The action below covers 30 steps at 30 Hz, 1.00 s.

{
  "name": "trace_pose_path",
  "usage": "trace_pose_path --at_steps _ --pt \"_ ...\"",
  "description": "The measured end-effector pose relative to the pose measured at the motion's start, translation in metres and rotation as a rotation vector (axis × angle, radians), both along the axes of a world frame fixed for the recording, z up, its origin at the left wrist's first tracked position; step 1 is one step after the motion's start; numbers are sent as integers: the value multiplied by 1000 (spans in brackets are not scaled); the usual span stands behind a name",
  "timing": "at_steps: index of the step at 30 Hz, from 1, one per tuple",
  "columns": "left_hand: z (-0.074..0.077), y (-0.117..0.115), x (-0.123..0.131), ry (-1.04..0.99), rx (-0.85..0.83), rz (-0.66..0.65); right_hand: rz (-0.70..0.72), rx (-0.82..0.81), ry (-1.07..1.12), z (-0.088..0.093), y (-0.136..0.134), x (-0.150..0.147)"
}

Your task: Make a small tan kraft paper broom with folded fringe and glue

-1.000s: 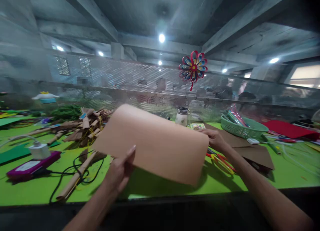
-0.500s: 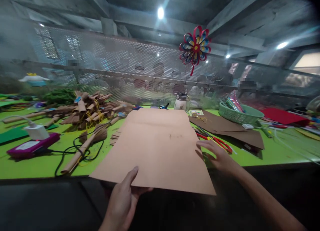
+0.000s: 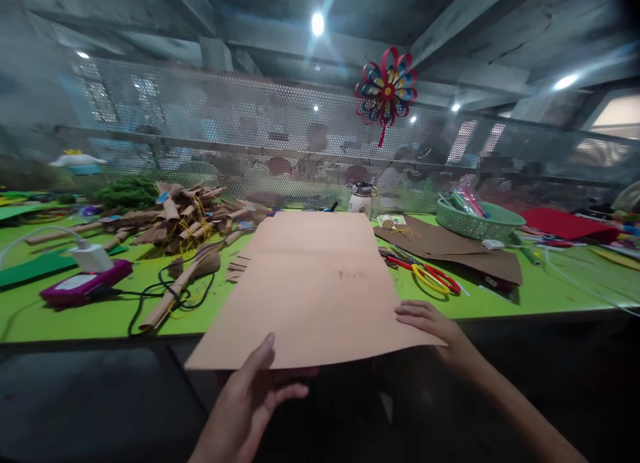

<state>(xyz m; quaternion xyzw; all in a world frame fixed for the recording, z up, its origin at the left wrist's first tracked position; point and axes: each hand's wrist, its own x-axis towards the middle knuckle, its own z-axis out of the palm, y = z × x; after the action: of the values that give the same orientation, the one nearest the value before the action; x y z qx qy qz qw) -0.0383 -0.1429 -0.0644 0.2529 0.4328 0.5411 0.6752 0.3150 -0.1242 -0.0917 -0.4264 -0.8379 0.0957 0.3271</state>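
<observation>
A large sheet of brown paper (image 3: pixel 310 296) lies partly on the green table, its near edge overhanging the front. My left hand (image 3: pixel 250 389) pinches that near edge, thumb on top, with the other fingers below and partly hidden. At the right edge, near the corner, my right hand (image 3: pixel 433 329) has its fingers over the paper; its thumb is hidden beneath. The near right corner bends upward there. Small dark marks show on the sheet's right half. Beyond my right hand lie scissors (image 3: pixel 434 278) with red and yellow handles.
Left of the sheet are a heap of rolled brown paper pieces (image 3: pixel 187 213), black cord (image 3: pixel 150 295) and a purple power block (image 3: pixel 86 283) with a white plug. Toward the right lie dark brown sheets (image 3: pixel 450 246) and a green basket (image 3: pixel 480 223). A white bottle (image 3: pixel 361 201) stands behind.
My right hand has moved from beside the sheet onto its right edge, and the near right corner is raised. The view has shifted slightly. My left hand keeps its hold.
</observation>
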Motion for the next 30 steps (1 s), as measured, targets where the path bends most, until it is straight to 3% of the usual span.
trace_pose_path --at_steps 3,6,8,11,13,15,17,21,23,26,30 --pt "-14 -3 -37 221 101 54 3 -11 33 -2 1 6" --pt "-23 4 -84 631 243 263 27 -42 46 2 3 8" --pt "-19 13 -108 966 437 335 53 -63 64 6 6 7" --pt "-1 30 -124 1339 691 209 50 -107 98 11 12 4" --pt "10 44 -122 1362 748 11 2 -134 118 12 13 2" --pt "14 57 -116 1255 782 -181 -63 -137 155 12 11 0" --pt "10 66 -111 1164 768 -248 -115 -153 228 12 4 -3" --pt "-3 74 -106 1128 730 -132 -243 -321 509 15 -11 -12" --pt "-2 76 -104 1116 712 -63 -304 -403 676 18 -10 -17" --pt "14 79 -98 1109 756 13 -376 -387 845 23 3 -24" --pt "40 82 -94 1033 1009 65 -422 -236 918 26 26 -30"
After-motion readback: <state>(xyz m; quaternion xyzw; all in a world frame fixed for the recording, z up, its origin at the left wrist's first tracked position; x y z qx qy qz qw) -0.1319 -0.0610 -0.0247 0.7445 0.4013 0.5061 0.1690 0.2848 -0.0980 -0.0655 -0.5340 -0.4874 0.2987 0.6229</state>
